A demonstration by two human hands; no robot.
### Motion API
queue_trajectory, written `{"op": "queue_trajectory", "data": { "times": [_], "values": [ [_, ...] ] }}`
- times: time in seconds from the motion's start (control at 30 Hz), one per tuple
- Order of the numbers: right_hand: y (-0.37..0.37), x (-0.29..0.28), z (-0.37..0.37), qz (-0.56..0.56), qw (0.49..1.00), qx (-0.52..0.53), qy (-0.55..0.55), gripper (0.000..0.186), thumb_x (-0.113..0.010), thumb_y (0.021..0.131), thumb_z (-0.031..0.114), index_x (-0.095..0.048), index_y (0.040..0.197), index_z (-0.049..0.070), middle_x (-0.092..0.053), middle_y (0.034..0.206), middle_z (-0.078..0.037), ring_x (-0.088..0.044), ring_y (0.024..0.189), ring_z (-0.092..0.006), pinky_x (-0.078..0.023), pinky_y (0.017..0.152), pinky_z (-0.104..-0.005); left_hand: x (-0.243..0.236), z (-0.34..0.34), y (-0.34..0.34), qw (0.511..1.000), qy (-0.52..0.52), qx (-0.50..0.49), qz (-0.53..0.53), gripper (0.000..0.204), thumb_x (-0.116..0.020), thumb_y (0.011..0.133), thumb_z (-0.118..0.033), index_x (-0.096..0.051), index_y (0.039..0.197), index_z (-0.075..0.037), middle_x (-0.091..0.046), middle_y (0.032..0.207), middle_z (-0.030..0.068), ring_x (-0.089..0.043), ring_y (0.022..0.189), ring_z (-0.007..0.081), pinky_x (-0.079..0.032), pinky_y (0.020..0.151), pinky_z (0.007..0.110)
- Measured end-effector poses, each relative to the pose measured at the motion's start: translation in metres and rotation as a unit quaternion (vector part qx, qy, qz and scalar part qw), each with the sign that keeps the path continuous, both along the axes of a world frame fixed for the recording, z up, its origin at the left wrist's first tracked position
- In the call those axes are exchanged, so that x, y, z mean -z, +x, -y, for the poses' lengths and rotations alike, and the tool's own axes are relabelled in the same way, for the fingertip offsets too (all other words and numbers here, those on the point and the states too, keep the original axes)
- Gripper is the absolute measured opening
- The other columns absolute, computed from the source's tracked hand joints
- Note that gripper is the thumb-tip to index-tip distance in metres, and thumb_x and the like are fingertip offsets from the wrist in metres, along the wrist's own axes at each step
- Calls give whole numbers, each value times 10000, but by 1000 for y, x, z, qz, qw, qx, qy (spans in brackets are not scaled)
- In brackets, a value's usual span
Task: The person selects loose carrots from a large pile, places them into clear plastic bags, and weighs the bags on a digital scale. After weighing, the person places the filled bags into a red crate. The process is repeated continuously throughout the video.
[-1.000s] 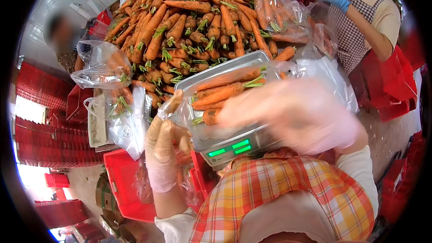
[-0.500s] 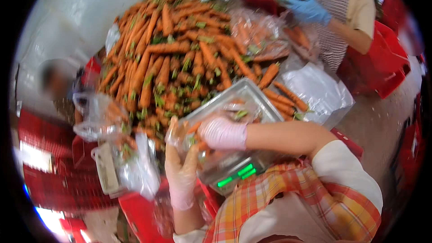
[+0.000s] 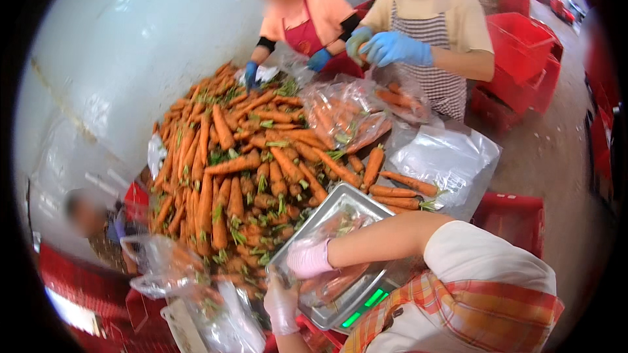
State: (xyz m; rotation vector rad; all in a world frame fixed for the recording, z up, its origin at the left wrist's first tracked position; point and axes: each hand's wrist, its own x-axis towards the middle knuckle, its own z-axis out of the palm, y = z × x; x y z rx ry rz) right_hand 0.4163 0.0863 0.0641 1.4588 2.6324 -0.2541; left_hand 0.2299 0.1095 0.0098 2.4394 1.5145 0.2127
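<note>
A clear plastic bag of carrots (image 3: 339,282) lies on the metal pan of a weighing scale (image 3: 371,206) with a green lit display. My right hand (image 3: 309,260), in a pale pink-white glove, reaches across the bag and is closed at its left end; some fingertips are hidden. Beside it, by the pan's left corner, my gloved left hand (image 3: 281,304) has its fingers closed on the same end of the plastic. A large heap of loose carrots (image 3: 226,167) with green stubs rises just beyond the scale.
Filled carrot bags (image 3: 347,114) and a stack of flat clear bags (image 3: 445,153) lie right of the heap. Another bag (image 3: 163,261) sits at left. Two co-workers in aprons stand across, one with blue gloves (image 3: 396,49); another person is at far left. Red crates (image 3: 517,46) stand right.
My view has tilted up, showing more of the co-workers. My left hand's thumb and fingers, spread before, have come together on the bag's end next to my right hand.
</note>
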Motion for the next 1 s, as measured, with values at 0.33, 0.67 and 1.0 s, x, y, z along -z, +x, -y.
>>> {"op": "queue_trajectory", "data": {
  "times": [0.33, 0.67, 1.0],
  "values": [
    [20, 35, 6, -229, 965, 130, -1, 266, -631, 755, 292, -718, 711, 44, -667, 700, -183, -659, 662, -356, -528, 599, -463, 13, -6, 28, 999, -4, -8, -45, 527, -739, 687, -175, -573, 1186, -137, -680, 980, 194, -655, 880, 390, -512, 755, 457],
    [28, 26, 27, -308, 947, 72, -61, 414, -679, 755, 400, -677, 863, 1, -662, 803, -239, -663, 761, -395, -535, 698, -468, -6, -1, 3, 739, -467, -80, 479, 225, -606, 880, -64, -635, 1075, 44, -690, 918, 98, -658, 856, 173, -513, 751, 275],
    [21, 18, 8, -222, 969, 88, -53, 584, -735, 688, 493, -655, 1050, 42, -658, 957, -235, -628, 941, -391, -494, 855, -447, 22, -32, -17, 603, -552, -101, 568, 448, -548, 819, 75, -504, 1263, 34, -667, 1055, 106, -637, 641, 69, -449, 444, 135]
  ]
}}
